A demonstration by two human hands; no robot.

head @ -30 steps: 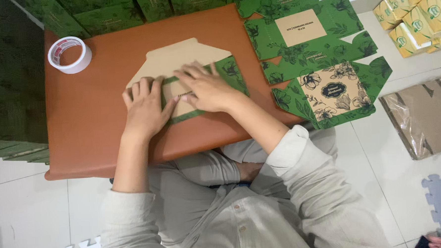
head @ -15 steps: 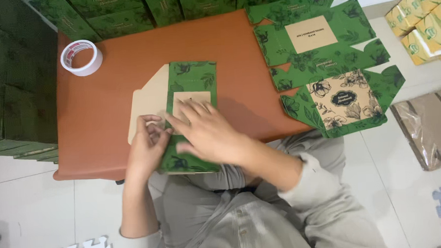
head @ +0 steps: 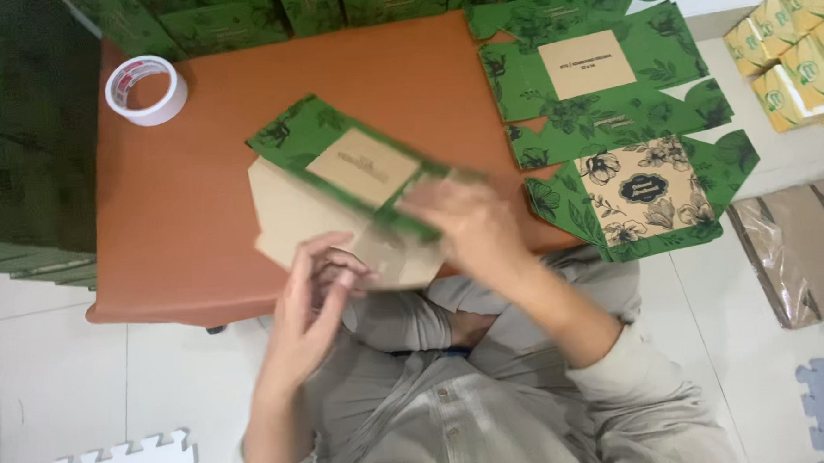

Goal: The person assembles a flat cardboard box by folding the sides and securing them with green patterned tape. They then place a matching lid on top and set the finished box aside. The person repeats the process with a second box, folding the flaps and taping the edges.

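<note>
**Two hands on a flat green carton blank**

Right hand [head: 472,221] sits at the centre of the frame, fingers closed over the lower right edge of the carton blank [head: 349,174]; motion blur softens it, so the exact pinch is hard to read, but it looks clamped on the card. Left hand [head: 318,296] is just below and to the left, fingers loosely curled and partly apart, touching the plain brown underside flap near the tabletop's near edge. Whether it grips the flap or only steadies it, I cannot tell.

Seen from the head view, the carton blank lies tilted across the middle of the brown tabletop [head: 189,223], its green printed face with a tan label panel turned up, its raw kraft side showing at lower left. It looks like thin die-cut card: light, fairly stiff across the panels, yet ready to bend along its scored creases and easy to dent at the corners. The printed face is probably a little slick, so holding by edges and flaps seems the safer way.

A roll of tape [head: 146,89] rests in the upper left of the frame, well apart from both hands. More flat green blanks [head: 601,112] are stacked at the upper right, overlapping the tabletop's right edge. Small yellow boxes [head: 793,57] fill the far upper right corner.
</note>
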